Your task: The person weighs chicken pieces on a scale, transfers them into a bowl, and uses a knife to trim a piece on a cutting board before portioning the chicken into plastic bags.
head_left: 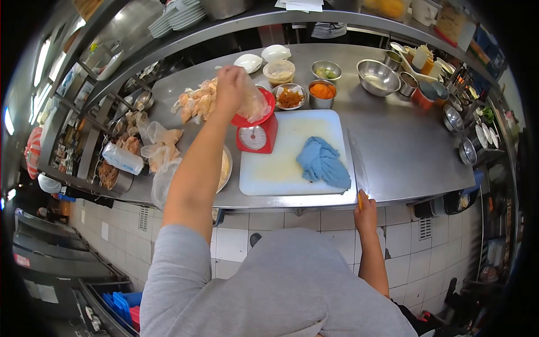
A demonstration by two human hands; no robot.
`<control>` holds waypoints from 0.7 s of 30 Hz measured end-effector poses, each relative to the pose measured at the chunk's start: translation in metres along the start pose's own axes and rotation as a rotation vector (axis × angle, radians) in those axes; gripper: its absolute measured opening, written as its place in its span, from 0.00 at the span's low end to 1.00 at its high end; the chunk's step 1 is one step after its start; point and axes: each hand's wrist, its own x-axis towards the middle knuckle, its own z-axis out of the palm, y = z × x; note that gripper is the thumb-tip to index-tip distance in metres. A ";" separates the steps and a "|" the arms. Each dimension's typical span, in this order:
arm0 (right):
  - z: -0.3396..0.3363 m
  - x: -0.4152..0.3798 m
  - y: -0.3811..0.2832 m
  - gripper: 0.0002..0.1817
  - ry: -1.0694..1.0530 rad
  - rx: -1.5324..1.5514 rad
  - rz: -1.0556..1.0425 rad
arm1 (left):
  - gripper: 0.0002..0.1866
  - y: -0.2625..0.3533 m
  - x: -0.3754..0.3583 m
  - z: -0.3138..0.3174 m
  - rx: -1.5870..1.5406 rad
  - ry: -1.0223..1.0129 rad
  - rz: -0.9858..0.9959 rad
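My left hand is closed on the top of a clear plastic bag with pale pink contents, over the red pan of a red kitchen scale. The scale stands on the left part of a white cutting board. On the board's right side lies a crumpled blue cloth. At the counter's front edge, right of the board, my right hand is wrapped round the yellow handle of a knife, its long blade pointing away from me. Raw chicken pieces are piled left of the scale.
Behind the board stand bowls of orange food and brown shreds, and a lidded tub. A large steel bowl is at the back right. Filled plastic bags lie at the left. A metal shelf crosses overhead.
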 end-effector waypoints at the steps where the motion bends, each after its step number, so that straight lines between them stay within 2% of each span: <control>1: -0.001 0.000 -0.001 0.35 -0.002 0.010 -0.004 | 0.14 0.005 -0.001 0.001 -0.085 -0.132 0.114; 2: -0.001 -0.002 -0.001 0.35 -0.008 0.018 -0.008 | 0.14 0.006 -0.004 0.003 -0.087 -0.133 0.113; 4: -0.004 -0.003 -0.004 0.36 -0.025 0.002 0.004 | 0.16 0.010 -0.010 0.003 0.241 -0.158 0.374; 5: -0.005 -0.001 -0.006 0.36 -0.039 -0.009 0.017 | 0.16 0.012 -0.008 0.002 0.241 -0.155 0.374; 7: -0.003 0.000 -0.004 0.37 -0.039 -0.031 0.016 | 0.18 0.013 -0.002 0.002 -0.120 -0.620 -0.593; 10: -0.006 0.000 -0.006 0.38 -0.054 -0.035 0.016 | 0.20 0.007 -0.008 -0.002 -0.153 -0.658 -0.652; 13: -0.003 0.000 -0.005 0.38 -0.053 -0.015 0.012 | 0.21 -0.013 -0.012 0.002 -0.137 -0.577 -0.651; 14: 0.000 0.000 -0.003 0.38 -0.040 -0.018 0.007 | 0.21 -0.037 -0.012 0.009 -0.135 -0.577 -0.652; 16: 0.005 0.002 0.005 0.39 -0.029 -0.023 -0.027 | 0.20 -0.085 -0.009 0.027 -0.006 -0.228 -0.414; 20: 0.003 0.002 0.004 0.40 -0.024 -0.034 -0.052 | 0.19 0.003 0.039 -0.021 -0.100 -0.147 -0.353; 21: 0.004 0.004 0.004 0.40 -0.027 -0.035 -0.049 | 0.19 0.034 0.040 -0.033 -0.218 -0.064 -0.228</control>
